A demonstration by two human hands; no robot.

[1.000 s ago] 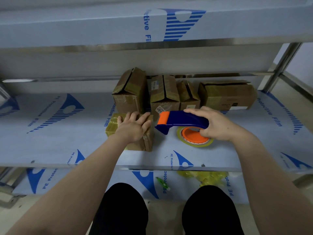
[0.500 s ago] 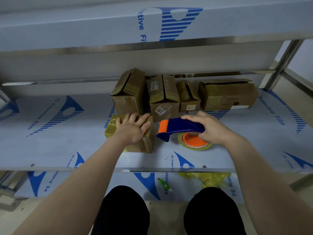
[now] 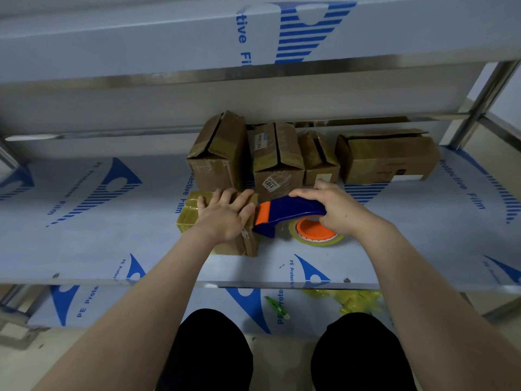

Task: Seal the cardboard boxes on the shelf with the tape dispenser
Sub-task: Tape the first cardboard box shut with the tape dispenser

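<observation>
A small cardboard box (image 3: 188,214), partly wrapped in yellowish tape, lies near the front of the middle shelf (image 3: 84,249). My left hand (image 3: 225,214) rests flat on top of it with fingers spread. My right hand (image 3: 335,208) grips the blue handle of the tape dispenser (image 3: 284,214). Its orange front end touches the box's right side. The orange-cored tape roll (image 3: 315,234) sits under my right hand. Several more cardboard boxes (image 3: 277,162) stand in a row behind.
A larger box (image 3: 389,159) lies at the back right. The upper shelf (image 3: 197,46) overhangs closely above. On the lower shelf lie a green cutter (image 3: 277,307) and crumpled yellow tape (image 3: 355,301). A metal upright (image 3: 479,103) stands at the right. My knees are below.
My right hand has moved the tape dispenser leftward until its orange end meets the small box. My left hand stays on the box.
</observation>
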